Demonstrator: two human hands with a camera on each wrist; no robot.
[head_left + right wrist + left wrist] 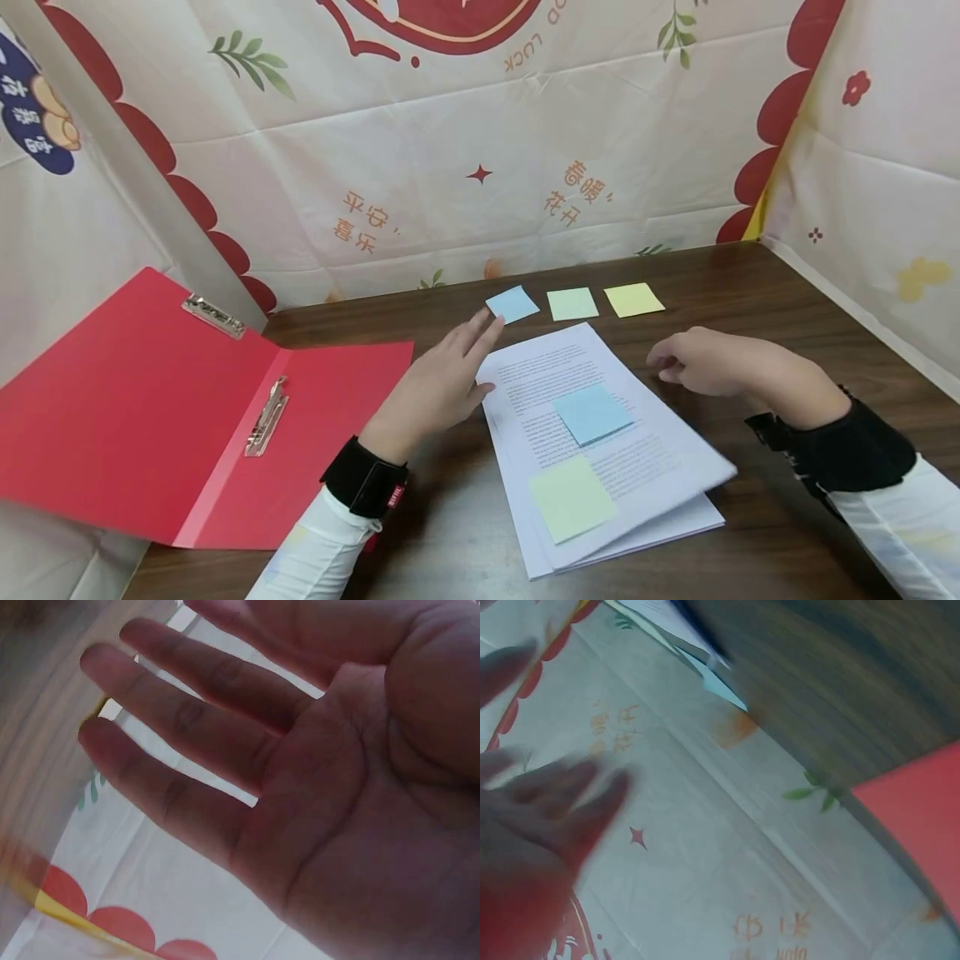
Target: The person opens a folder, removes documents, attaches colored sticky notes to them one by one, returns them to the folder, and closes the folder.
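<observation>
Two hands: both bare, both over the worktop [750, 283], neither holding anything.
Left hand [442, 385]: fingers straight and stretched forward, fingertips just beside the loose blue note [512, 303]; whether they touch it cannot be told. The left wrist view is blurred and shows only outstretched fingers [592, 799].
Right hand [701, 360]: hovers at the right edge of the paper stack, fingers loosely bent in the head view; the right wrist view shows the palm with fingers [187, 720] spread and nearly straight.
Paper stack [660, 475]: printed sheets lying slantwise on the worktop between the two hands.
Stuck notes: a blue square [592, 413] near the middle of the top sheet, a green square [572, 498] lower down on the same sheet.
Loose notes: blue, green [572, 304] and yellow [633, 299] squares in a row on the worktop, behind the stack.
Red folder [150, 408]: lies open at the left, well apart from the stack, with metal clips [266, 417] showing inside.
Backdrop: printed cloth [465, 142] behind and beside the worktop.
</observation>
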